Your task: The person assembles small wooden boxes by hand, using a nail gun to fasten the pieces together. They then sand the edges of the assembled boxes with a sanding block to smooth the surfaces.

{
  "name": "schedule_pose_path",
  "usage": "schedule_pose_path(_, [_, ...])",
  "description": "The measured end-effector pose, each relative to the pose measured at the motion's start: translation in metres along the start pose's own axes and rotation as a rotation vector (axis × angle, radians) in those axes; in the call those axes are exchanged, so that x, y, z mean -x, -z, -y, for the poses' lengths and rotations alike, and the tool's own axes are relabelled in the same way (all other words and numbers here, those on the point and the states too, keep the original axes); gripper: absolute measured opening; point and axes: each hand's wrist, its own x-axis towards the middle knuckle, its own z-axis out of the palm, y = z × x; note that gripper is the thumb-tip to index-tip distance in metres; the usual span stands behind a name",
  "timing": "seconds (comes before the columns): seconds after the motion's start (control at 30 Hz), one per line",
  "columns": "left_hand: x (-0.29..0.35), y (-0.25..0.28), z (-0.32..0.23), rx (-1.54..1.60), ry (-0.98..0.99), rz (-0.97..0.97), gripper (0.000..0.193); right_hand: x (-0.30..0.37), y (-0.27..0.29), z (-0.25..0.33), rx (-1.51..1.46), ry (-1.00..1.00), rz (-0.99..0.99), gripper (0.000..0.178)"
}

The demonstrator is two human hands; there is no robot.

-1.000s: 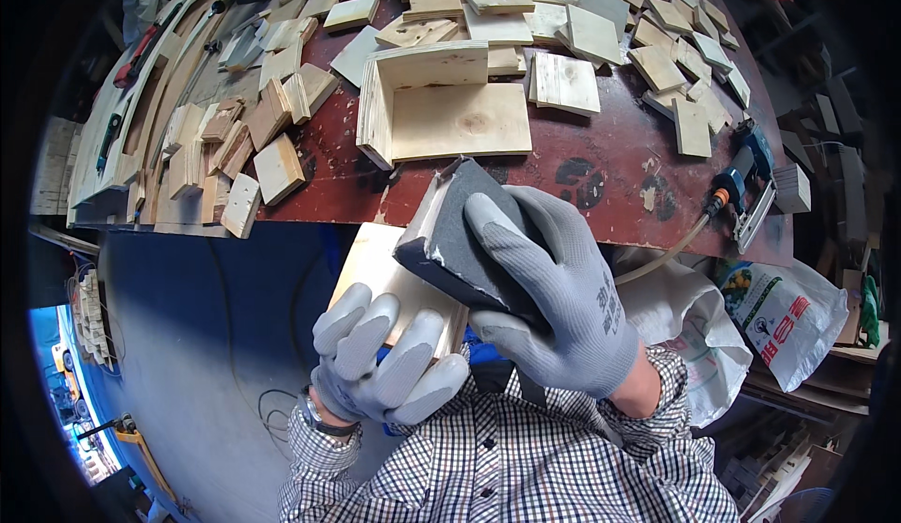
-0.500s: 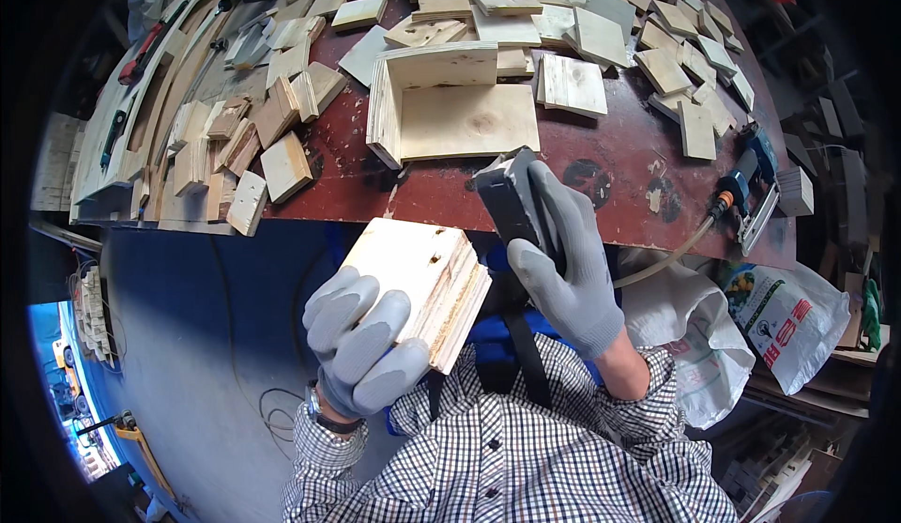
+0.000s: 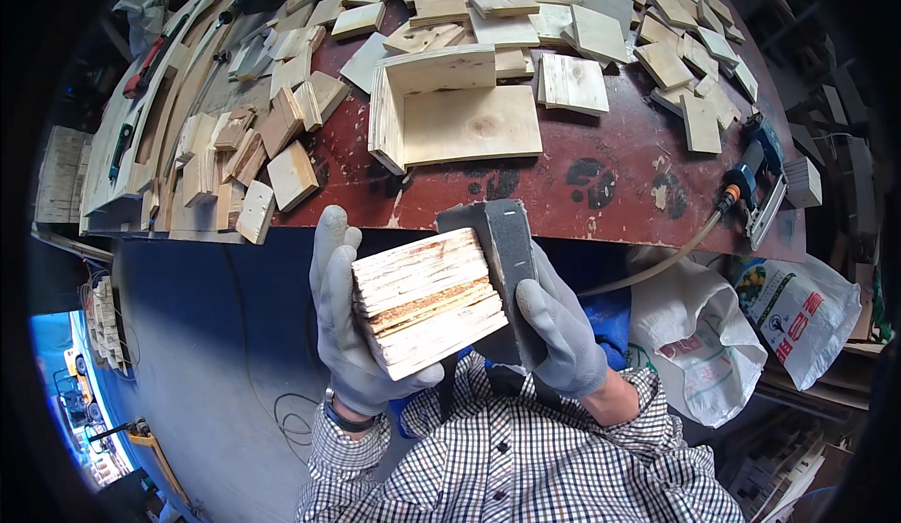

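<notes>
Both hands wear grey gloves. My left hand (image 3: 338, 321) is wrapped round a thick stack of wooden boards (image 3: 432, 302), its rough layered edges turned up towards me. My right hand (image 3: 568, 345) grips a dark sanding block (image 3: 512, 255) with abrasive paper round it. The sanding block stands upright against the right side of the stack; whether its face presses there I cannot tell. Both things are held in front of my body, just off the near edge of the red-brown table (image 3: 432, 199).
A three-sided wooden assembly (image 3: 474, 124) lies near the table's front. Loose wood pieces (image 3: 572, 82) cover the back and left. An air-powered tool (image 3: 762, 171) with a hose (image 3: 694, 246) rests at the right edge. White sacks (image 3: 699, 354) hang below it.
My left hand has turned the board stack so its layered edges face up. My right hand has brought the sanding block down and closer, beside the stack's right side.
</notes>
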Motion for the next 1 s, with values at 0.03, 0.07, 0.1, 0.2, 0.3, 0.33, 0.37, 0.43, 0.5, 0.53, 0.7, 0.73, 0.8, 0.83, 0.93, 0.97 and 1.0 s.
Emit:
schedule_pose_path(0.03, [0.0,-0.004,0.003,-0.005,-0.021,-0.015,0.132,0.0,-0.001,0.0,-0.021,0.002,0.007,0.078])
schedule_pose_path(0.07, [0.002,-0.007,0.002,0.06,0.012,-0.004,0.134,-0.001,-0.001,0.0,-0.041,0.006,0.013,0.079])
schedule_pose_path(0.1, [0.004,-0.008,0.002,0.127,0.044,0.011,0.136,-0.002,-0.001,0.001,-0.06,0.012,0.015,0.08])
schedule_pose_path(0.2, [0.022,-0.007,0.003,0.128,0.111,-0.03,0.138,-0.001,-0.008,0.014,-0.164,-0.061,0.004,0.082])
schedule_pose_path(0.3, [0.02,0.0,0.003,0.012,0.105,-0.068,0.136,0.014,0.009,0.012,0.074,0.008,0.091,0.082])
schedule_pose_path(0.33, [0.017,-0.001,-0.006,-0.093,0.185,-0.13,0.135,0.023,0.013,0.011,0.169,0.056,0.112,0.081])
schedule_pose_path(0.37, [0.01,0.007,-0.005,-0.226,0.153,-0.147,0.13,0.029,0.026,0.014,0.219,0.048,0.215,0.081])
schedule_pose_path(0.43, [0.014,0.009,0.009,-0.094,0.267,-0.246,0.133,0.036,0.029,0.019,0.23,0.047,0.204,0.082])
schedule_pose_path(0.5, [0.018,0.011,0.006,0.091,0.371,-0.24,0.134,0.032,0.018,0.016,0.064,0.028,-0.033,0.084])
schedule_pose_path(0.53, [0.019,0.006,0.001,0.183,0.428,-0.26,0.134,0.022,0.019,0.015,0.18,0.138,-0.001,0.084])
schedule_pose_path(0.7, [0.029,-0.005,-0.016,0.884,0.81,-0.157,0.129,-0.024,0.003,0.007,0.332,0.453,0.093,0.084])
schedule_pose_path(0.73, [0.034,-0.006,-0.021,0.985,0.869,-0.118,0.128,-0.035,0.004,0.01,0.407,0.447,0.05,0.081])
schedule_pose_path(0.8, [0.038,-0.01,-0.026,1.079,0.923,-0.08,0.126,-0.06,0.002,0.013,0.169,0.181,-0.048,0.08])
schedule_pose_path(0.83, [0.04,-0.012,-0.028,1.104,0.931,-0.082,0.125,-0.066,-0.002,0.015,0.014,0.038,-0.109,0.081])
schedule_pose_path(0.93, [0.039,-0.015,-0.031,1.131,0.951,-0.101,0.122,-0.043,0.012,0.025,0.083,0.169,-0.075,0.085])
schedule_pose_path(0.97, [0.039,-0.015,-0.03,1.137,0.961,-0.113,0.121,-0.037,0.017,0.029,0.272,0.31,-0.002,0.087])
schedule_pose_path(1.0, [0.039,-0.014,-0.03,1.135,0.971,-0.118,0.12,-0.03,0.02,0.032,0.443,0.461,0.045,0.089])
